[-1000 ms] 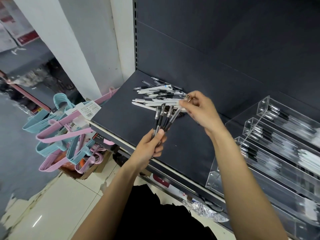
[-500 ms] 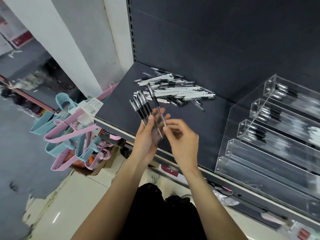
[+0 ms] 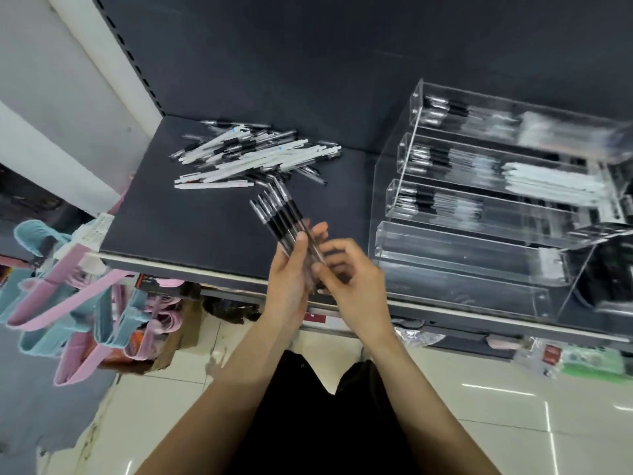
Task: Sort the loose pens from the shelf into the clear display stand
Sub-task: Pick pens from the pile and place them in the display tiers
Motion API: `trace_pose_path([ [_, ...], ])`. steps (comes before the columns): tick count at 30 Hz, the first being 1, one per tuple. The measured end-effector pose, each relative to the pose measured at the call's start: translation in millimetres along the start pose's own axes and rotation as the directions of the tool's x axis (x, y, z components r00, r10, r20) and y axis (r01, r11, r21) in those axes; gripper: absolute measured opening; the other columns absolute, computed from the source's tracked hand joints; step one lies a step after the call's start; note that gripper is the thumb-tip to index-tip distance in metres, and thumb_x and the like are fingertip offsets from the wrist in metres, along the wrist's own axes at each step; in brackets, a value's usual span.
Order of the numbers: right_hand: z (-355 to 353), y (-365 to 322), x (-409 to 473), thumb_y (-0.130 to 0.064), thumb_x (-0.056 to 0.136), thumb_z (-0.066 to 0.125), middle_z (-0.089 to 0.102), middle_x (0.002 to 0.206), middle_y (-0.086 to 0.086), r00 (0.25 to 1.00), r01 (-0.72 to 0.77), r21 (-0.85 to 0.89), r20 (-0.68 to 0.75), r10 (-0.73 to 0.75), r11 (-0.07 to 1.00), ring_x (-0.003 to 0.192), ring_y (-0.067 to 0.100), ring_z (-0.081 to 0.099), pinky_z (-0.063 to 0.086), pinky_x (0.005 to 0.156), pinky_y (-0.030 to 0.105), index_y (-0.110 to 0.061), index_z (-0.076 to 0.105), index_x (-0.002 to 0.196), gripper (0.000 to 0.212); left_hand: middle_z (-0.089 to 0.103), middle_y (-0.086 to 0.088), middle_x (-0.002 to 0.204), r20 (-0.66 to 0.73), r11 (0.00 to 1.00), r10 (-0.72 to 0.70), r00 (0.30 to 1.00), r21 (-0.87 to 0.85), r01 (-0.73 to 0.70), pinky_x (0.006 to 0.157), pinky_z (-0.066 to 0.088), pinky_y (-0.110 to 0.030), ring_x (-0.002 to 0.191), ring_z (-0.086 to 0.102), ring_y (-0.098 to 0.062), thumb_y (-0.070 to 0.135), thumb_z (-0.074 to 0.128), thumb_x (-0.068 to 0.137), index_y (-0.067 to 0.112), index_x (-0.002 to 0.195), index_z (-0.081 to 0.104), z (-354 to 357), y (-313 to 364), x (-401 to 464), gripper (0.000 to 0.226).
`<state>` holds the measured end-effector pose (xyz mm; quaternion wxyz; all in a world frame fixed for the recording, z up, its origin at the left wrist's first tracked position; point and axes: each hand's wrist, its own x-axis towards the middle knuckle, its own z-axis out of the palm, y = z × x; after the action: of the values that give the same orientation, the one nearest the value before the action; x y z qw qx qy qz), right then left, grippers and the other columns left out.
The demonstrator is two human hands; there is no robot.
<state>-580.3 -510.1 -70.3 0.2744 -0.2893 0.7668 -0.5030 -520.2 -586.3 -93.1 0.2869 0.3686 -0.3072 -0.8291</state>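
Head view: display stand [image 3: 479, 234] tiers hold pens [image 3: 534, 180] (blurred).

Shelf [image 3: 191, 217] dark grey. Loose pens [image 3: 253, 154] mostly white w/ black bits. Held pens [image 3: 277, 214] clear w/ black grips. Stand [image 3: 479, 255] clear. Hangers [image 3: 68, 303] pink & light blue. Floor tiles [image 3: 548, 423] cream.

no readable text anywhere; white tag [image 3: 97, 231] on the hangers [image 3: 65, 303] carried print too blurred to read, red label [image 3: 312, 317] under the shelf [image 3: 191, 231] edge showed a white mark, illegible, pens' [image 3: 253, 159] markings too small
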Motion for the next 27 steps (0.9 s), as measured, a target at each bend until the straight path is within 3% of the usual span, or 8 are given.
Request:
trace_pose_path([
  [5,-71.4,19.1,-7.6,-0.014,0.082,0.071,0.069,0.081,-0.009,1.000,0.000,0.016,0.006,0.000,1.000,0.072,0.007,0.065,0.056,0.068,0.030,-0.022,0.063,0.097,0.019,0.071,0.000,0.093,0.002,0.963,0.011,1.000,0.269,-0.011,0.083,0.051,-0.032,0.090,0.066,-0.015,0.040,0.050,0.089,0.014,0.102,0.065,42.8,-38.9,-13.5,0.033],
  [9,-129.9,37.7,-6.3,-0.021,0.085,0.068,0.072,0.086,-0.010,0.998,0.052,-0.085,0.051,-0.047,0.995,0.078,-0.001,0.067,0.054,0.073,0.023,-0.023,0.063,0.095,0.011,0.068,0.002,0.081,-0.042,0.994,-0.023,0.999,0.108,0.027,0.071,0.054,-0.022,0.075,0.065,-0.010,0.026,0.042,0.100,0.012,0.098,0.062,87.0,-70.5,-25.8,0.024],
  [12,-179.1,54.5,0.0,-0.023,0.087,0.066,0.072,0.086,-0.012,0.990,0.137,-0.215,-0.001,-0.141,0.967,0.074,-0.002,0.066,0.050,0.067,0.014,-0.022,0.064,0.095,0.008,0.064,0.001,0.089,-0.098,0.998,0.019,0.995,-0.052,-0.024,0.082,0.051,-0.028,0.083,0.064,-0.012,0.024,0.036,0.102,0.013,0.098,0.058,101.1,-86.7,-27.1,0.025],
  [14,-210.4,70.3,7.6,-0.024,0.089,0.064,0.071,0.082,-0.013,0.962,0.238,-0.429,-0.021,-0.273,0.871,0.065,0.003,0.066,0.055,0.060,0.023,-0.021,0.065,0.097,0.009,0.063,0.000,0.092,-0.140,0.985,0.051,0.989,-0.157,-0.073,0.089,0.051,-0.034,0.091,0.064,-0.015,0.025,0.033,0.103,0.015,0.096,0.056,101.7,-94.0,-28.8,0.026],
  [16,-231.3,84.4,18.0,-0.024,0.090,0.063,0.071,0.076,-0.009,0.937,0.299,-0.578,0.029,-0.347,0.759,0.055,0.010,0.064,0.055,0.050,0.031,-0.021,0.066,0.097,0.009,0.065,0.002,0.086,-0.203,0.962,0.073,0.977,-0.245,-0.123,0.084,0.055,-0.032,0.087,0.066,-0.013,0.025,0.034,0.103,0.015,0.096,0.057,99.2,-100.3,-31.9,0.025],
  [18,-238.2,92.9,29.1,-0.025,0.091,0.060,0.071,0.073,-0.004,0.932,0.337,-0.638,0.123,-0.341,0.692,0.053,0.013,0.063,0.053,0.045,0.032,-0.021,0.064,0.098,0.009,0.064,0.004,0.081,-0.254,0.946,0.096,0.962,-0.276,-0.167,0.076,0.055,-0.027,0.078,0.063,-0.010,0.024,0.035,0.103,0.016,0.100,0.058,99.3,-104.9,-37.1,0.024],
  [22,-228.6,98.4,45.3,-0.015,0.093,0.057,0.072,0.091,-0.003,0.913,0.406,-0.603,0.301,-0.276,0.687,0.077,0.014,0.068,0.047,0.056,0.021,-0.019,0.064,0.105,0.015,0.060,0.004,0.078,-0.316,0.948,0.121,0.941,-0.246,-0.204,0.070,0.054,-0.022,0.069,0.059,-0.007,0.019,0.033,0.103,0.016,0.107,0.059,108.6,-113.0,-48.4,0.025],
  [27,-215.6,101.9,58.8,-0.011,0.095,0.047,0.064,0.110,-0.002,0.888,0.391,-0.561,0.438,-0.139,0.730,0.095,0.016,0.062,0.053,0.076,0.032,-0.019,0.066,0.106,0.023,0.063,0.000,0.082,-0.256,0.942,0.104,0.961,-0.284,-0.178,0.074,0.056,-0.027,0.072,0.062,-0.011,0.015,0.033,0.103,0.014,0.112,0.059,113.5,-122.6,-51.8,0.027],
])
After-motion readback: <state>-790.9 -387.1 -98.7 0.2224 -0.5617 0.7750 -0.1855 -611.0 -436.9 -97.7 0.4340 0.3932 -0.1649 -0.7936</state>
